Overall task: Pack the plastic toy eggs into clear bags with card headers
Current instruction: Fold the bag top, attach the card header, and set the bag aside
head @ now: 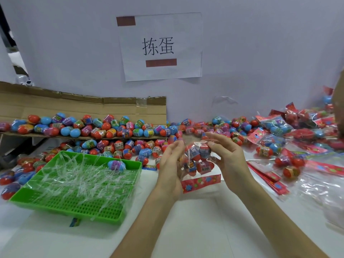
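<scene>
Tray (78, 207) at left, one egg (116, 165) in it — loose eggs (111, 127) behind on cardboard (83, 107), filled bags (279, 127) at right

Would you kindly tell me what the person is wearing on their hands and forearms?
Nothing is worn on either. The left hand and the right hand are bare, with no gloves and no ring visible. The left forearm and the right forearm are uncovered down to the frame's lower edge, with no sleeve, watch, bracelet or wristband in view.
</scene>
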Available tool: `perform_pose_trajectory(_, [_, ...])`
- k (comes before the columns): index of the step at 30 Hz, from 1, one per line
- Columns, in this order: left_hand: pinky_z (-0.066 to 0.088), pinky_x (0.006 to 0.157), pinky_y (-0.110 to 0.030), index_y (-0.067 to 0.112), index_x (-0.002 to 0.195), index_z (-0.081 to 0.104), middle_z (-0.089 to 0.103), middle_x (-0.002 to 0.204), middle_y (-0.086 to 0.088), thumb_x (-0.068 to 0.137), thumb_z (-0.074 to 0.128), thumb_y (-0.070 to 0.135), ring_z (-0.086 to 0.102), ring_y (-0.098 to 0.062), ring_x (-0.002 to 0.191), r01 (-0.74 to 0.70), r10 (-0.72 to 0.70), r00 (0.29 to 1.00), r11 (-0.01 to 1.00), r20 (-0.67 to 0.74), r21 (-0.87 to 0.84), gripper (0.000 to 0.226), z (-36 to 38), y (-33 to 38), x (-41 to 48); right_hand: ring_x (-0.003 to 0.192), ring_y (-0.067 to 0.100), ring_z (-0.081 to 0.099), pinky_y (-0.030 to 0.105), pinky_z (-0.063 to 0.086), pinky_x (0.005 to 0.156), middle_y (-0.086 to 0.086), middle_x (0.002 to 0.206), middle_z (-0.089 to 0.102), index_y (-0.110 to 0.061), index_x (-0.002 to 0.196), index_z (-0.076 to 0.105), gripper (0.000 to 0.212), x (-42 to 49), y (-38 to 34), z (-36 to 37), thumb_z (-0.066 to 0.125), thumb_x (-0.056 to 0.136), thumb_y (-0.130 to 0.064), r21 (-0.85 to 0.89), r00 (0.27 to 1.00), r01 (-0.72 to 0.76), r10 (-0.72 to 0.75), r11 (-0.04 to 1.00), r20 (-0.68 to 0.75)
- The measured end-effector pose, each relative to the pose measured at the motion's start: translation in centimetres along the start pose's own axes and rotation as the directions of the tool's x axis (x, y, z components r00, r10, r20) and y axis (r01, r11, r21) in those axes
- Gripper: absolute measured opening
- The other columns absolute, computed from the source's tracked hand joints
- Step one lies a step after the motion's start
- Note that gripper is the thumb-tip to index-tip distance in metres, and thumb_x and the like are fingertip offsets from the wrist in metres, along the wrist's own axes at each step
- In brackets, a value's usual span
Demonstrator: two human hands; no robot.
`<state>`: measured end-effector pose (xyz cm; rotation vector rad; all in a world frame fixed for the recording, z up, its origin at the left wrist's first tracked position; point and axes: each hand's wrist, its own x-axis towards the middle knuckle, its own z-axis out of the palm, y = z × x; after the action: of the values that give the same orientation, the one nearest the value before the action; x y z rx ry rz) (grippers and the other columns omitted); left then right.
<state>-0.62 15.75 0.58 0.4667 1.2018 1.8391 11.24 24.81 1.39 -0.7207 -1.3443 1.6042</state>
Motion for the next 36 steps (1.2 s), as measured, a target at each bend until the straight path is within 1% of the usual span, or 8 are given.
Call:
perform_pose_trajectory(3, [0.060,0.061,-0.032,0.021,0.113,0.065,0.077,0.107,-0.011,0.101,0.063,0.032,0.075,-0.030,0.098,-0.065,0.067,0.996,0.997,-0.051,0.052,0.016,-0.4,-0.2,0.4,0.100,0.017,0.073,0.032,0.059,0.080,-0.005,0.105,0.077,-0.019,0.115,0.071,0.022,0.0,0.2,0.1,0.068,0.095,-0.011,-0.003,1.000,0.009,-0.009,1.000,-0.020])
perform_pose_trajectory(7, [0.058,0.055,-0.028,0.018,0.115,0.063,0.077,0.096,-0.004,0.104,0.059,0.030,0.076,-0.023,0.085,-0.136,0.147,0.986,0.982,-0.080,0.128,0.016,-0.4,-0.7,0.5,0.098,0.015,0.074,0.024,0.060,0.073,-0.003,0.103,0.077,-0.018,0.113,0.071,0.022,0.1,0.5,-0.1,0.073,0.091,-0.018,-0.016,1.000,-0.023,0.022,1.000,-0.018])
perform_pose_trajectory(13, [0.058,0.066,-0.040,0.026,0.103,0.056,0.077,0.109,0.000,0.109,0.049,0.033,0.075,-0.031,0.098,-0.226,0.251,0.963,0.952,-0.103,0.205,0.012,-0.5,-1.3,0.9,0.100,0.020,0.073,0.027,0.057,0.076,0.006,0.103,0.076,-0.011,0.099,0.072,0.011,0.3,1.0,-0.3,0.072,0.091,-0.019,0.036,0.989,-0.149,0.149,0.988,-0.002])
perform_pose_trajectory(16, [0.056,0.059,-0.038,0.029,0.097,0.055,0.076,0.107,-0.001,0.109,0.049,0.033,0.075,-0.032,0.095,-0.244,0.269,0.958,0.947,-0.103,0.210,0.014,-0.4,-1.2,0.8,0.099,0.019,0.073,0.027,0.058,0.074,0.003,0.100,0.076,-0.011,0.100,0.070,0.009,0.2,1.1,-0.2,0.069,0.093,-0.015,0.099,0.984,-0.178,0.176,0.979,0.020])
perform_pose_trajectory(20, [0.056,0.051,-0.028,0.022,0.109,0.055,0.079,0.098,0.005,0.109,0.050,0.030,0.077,-0.018,0.080,-0.207,0.218,0.973,0.969,-0.072,0.132,0.010,-0.2,-0.9,0.4,0.105,0.023,0.070,0.037,0.055,0.085,0.007,0.104,0.075,-0.010,0.101,0.070,0.010,0.4,1.0,0.0,0.069,0.094,-0.017,0.129,0.976,-0.212,0.216,0.969,-0.021])
perform_pose_trajectory(28, [0.063,0.063,-0.034,0.022,0.118,0.055,0.080,0.105,0.001,0.106,0.051,0.035,0.078,-0.022,0.088,-0.111,0.112,0.994,0.992,0.008,-0.056,0.018,0.0,-0.5,-0.2,0.108,0.023,0.071,0.044,0.059,0.088,0.002,0.113,0.076,-0.016,0.112,0.075,0.021,0.0,0.4,0.2,0.066,0.093,-0.020,0.120,0.984,-0.176,0.176,0.977,0.014])
perform_pose_trajectory(33, [0.060,0.062,-0.031,0.023,0.124,0.060,0.079,0.111,-0.002,0.105,0.054,0.029,0.077,-0.022,0.095,-0.049,0.052,0.998,0.990,0.023,-0.133,0.021,0.0,-0.5,-0.1,0.100,0.016,0.073,0.036,0.061,0.065,0.004,0.111,0.074,-0.015,0.103,0.075,0.017,-0.1,0.2,0.2,0.058,0.100,-0.014,0.182,0.988,-0.152,0.147,0.971,0.040])
perform_pose_trajectory(36, [0.060,0.066,-0.028,0.022,0.127,0.062,0.078,0.112,-0.002,0.102,0.058,0.030,0.077,-0.020,0.098,-0.047,0.054,0.998,0.990,0.045,-0.135,0.027,0.1,-0.4,-0.3,0.102,0.014,0.072,0.035,0.061,0.067,0.003,0.114,0.074,-0.014,0.106,0.074,0.021,0.1,0.3,0.0,0.053,0.102,-0.011,0.190,0.991,-0.132,0.131,0.973,0.020])
